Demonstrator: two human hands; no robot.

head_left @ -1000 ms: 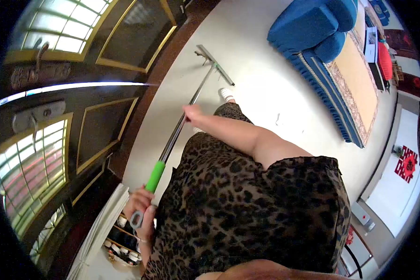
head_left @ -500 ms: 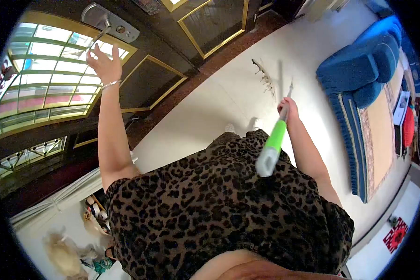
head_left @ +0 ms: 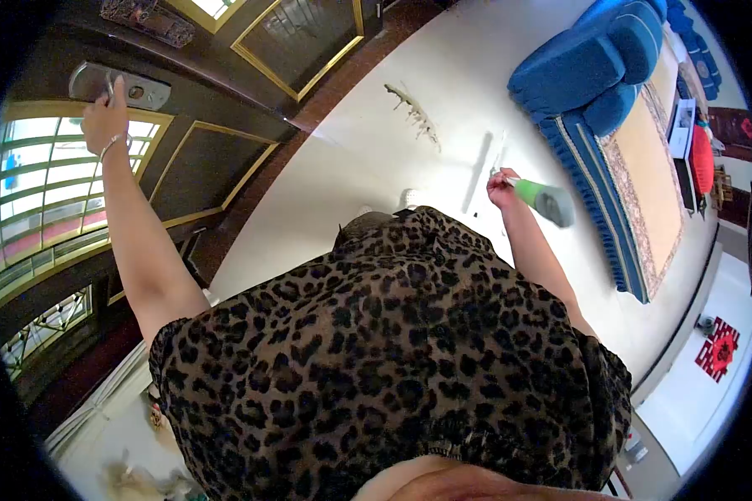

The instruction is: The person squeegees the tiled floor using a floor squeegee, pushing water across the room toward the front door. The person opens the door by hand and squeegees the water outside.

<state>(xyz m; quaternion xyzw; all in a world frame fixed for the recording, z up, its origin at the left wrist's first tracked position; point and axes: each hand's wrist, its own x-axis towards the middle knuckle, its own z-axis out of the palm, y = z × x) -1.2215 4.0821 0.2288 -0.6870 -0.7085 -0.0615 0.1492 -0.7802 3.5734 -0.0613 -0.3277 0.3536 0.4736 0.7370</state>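
At the upper left, my left hand [head_left: 106, 123] is closed on the door handle [head_left: 109, 83], which sits on a silver lock plate [head_left: 146, 93] of a dark door with gold trim. Part of the handle is hidden behind my fingers. My right hand [head_left: 501, 189] is wrapped around a pole with a green grip [head_left: 530, 194] and a rounded grey end. The grip end is tilted out to the right, and the pole's thin shaft runs down past my hand toward the floor. Its lower end is too faint to make out.
Debris like a dry twig [head_left: 414, 114] lies on the pale floor [head_left: 326, 167] ahead. A blue sofa [head_left: 585, 75] with a beige seat stands to the right. Gold-framed window bars [head_left: 54, 171] fill part of the door on the left.
My left hand has gone from open fingers beside the door handle to closed around it. The pole's grip end has swung to the right in my right hand. The whole view has shifted.
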